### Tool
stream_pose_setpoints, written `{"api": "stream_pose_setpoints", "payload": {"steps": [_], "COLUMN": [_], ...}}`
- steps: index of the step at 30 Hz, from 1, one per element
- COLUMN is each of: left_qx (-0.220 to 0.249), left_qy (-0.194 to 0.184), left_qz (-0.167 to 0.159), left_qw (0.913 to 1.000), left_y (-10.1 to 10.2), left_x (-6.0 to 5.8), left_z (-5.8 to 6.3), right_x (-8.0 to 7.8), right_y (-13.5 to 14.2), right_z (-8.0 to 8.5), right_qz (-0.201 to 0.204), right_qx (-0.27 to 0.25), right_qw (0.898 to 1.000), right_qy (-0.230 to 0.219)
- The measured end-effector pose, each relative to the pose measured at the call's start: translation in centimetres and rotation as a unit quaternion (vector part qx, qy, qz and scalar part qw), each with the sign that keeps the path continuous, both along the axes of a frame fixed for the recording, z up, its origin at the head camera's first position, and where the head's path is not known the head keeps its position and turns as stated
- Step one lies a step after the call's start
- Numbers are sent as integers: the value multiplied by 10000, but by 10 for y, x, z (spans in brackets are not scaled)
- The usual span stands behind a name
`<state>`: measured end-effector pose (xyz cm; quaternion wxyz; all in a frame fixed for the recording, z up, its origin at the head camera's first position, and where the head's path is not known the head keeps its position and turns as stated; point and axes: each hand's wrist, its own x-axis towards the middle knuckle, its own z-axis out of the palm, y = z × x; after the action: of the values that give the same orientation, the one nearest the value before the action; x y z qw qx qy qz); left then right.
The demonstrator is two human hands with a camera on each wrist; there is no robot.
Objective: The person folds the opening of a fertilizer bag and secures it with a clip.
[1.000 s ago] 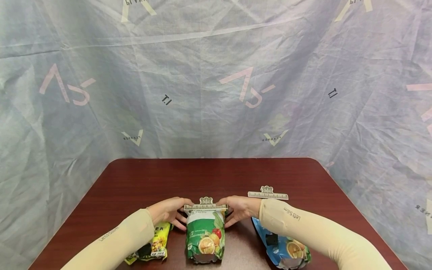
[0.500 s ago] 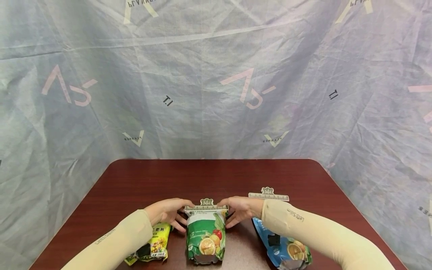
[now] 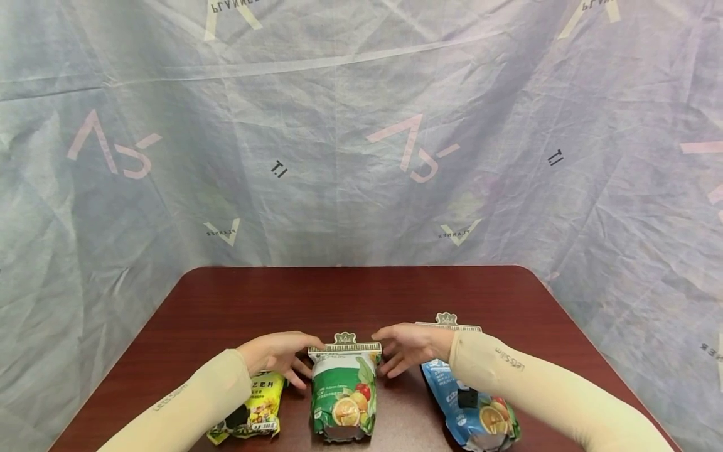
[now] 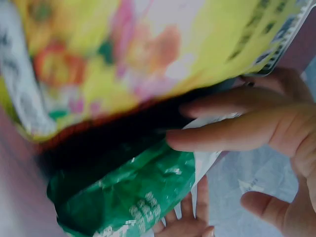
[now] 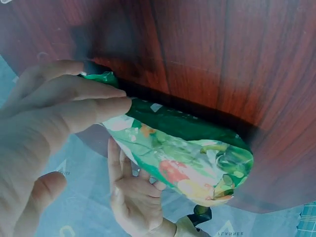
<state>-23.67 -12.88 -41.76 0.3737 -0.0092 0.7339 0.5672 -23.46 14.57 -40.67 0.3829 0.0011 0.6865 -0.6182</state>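
Left grip [image 3: 279,355] and right grip [image 3: 409,347] flank the green pouch [image 3: 343,395], which stands between them with a sealing clip [image 3: 344,344] across its top. Beneath the left grip's wrist lies the yellow pouch [image 3: 257,408]; beneath the right grip's forearm lies the blue pouch [image 3: 471,411], with a second clip [image 3: 448,322] just behind that grip. Beyond both grips the counter [image 3: 350,295] is bare back to the draped sheet [image 3: 361,138]. Passage sideways between the pouches is narrow.

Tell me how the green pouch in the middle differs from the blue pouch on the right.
The green pouch is green with fruit pictures; the blue pouch is blue with an orange slice. The green pouch sits bare between both hands, while a sleeved forearm crosses over the blue pouch. Both lie on the table, each with a clip along its far edge.
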Motion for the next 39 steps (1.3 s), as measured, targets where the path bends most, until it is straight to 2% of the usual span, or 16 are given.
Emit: {"api": "stream_pose_setpoints", "payload": {"steps": [6, 13, 21, 25, 34, 39], "left_qx": [-130, -365, -772, -707, -241, 41], "left_qy": [170, 338, 883, 1043, 1637, 1716], "left_qz": [-220, -310, -832, -942, -941, -925], "left_qw": [9995, 9983, 9896, 9875, 9817, 9808], "left_y": [-8, -17, -16, -11, 11, 30], "left_x": [0, -3, -11, -14, -17, -19], "left_z": [9, 23, 41, 46, 50, 54], "right_x": [-1, -4, -8, -9, -14, -16], "right_y": [8, 21, 37, 44, 65, 74], "right_z": [6, 14, 27, 32, 40, 45], "right_qz": [-19, 244, 390, 514, 808, 808], "right_qx": [26, -24, 20, 120, 314, 388], "right_qw": [10000, 9993, 9981, 9969, 9914, 9896], "right_qy": [75, 275, 472, 589, 980, 1127]}}
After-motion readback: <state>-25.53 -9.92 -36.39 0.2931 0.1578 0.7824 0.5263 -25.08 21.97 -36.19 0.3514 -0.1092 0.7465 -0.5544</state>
